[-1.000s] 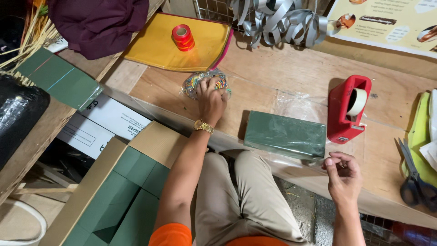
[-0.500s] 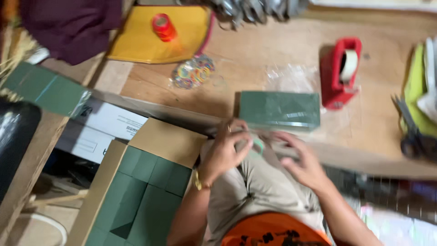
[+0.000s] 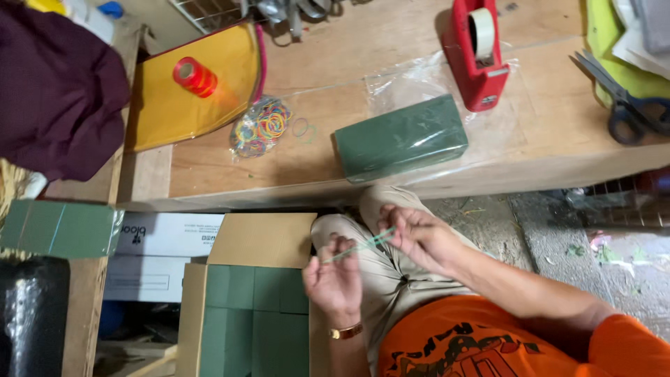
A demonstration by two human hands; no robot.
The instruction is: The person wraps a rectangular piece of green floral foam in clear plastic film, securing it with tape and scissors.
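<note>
Over the lap, left hand (image 3: 335, 279) and right hand (image 3: 419, 237) both pinch, stretching a green rubber band (image 3: 359, 246) (probably); green foam block (image 3: 400, 137) waits unwrapped on bench (image 3: 349, 42).

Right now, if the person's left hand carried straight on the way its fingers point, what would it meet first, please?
The left hand points up the picture, toward the bench. It would probably meet the wooden bench edge first, near the green foam block, though depth is unclear here.

Bare wood lies open on the desk (image 3: 391, 42) behind the green foam block (image 3: 401, 137), between the rubber band pile (image 3: 259, 127) to its left and the red tape dispenser (image 3: 480, 52) to its right. Scissors (image 3: 624, 105) crowd the far right. Below the block, the open carton (image 3: 258, 244) of foam bricks hems the left hand (image 3: 336, 279).
</note>
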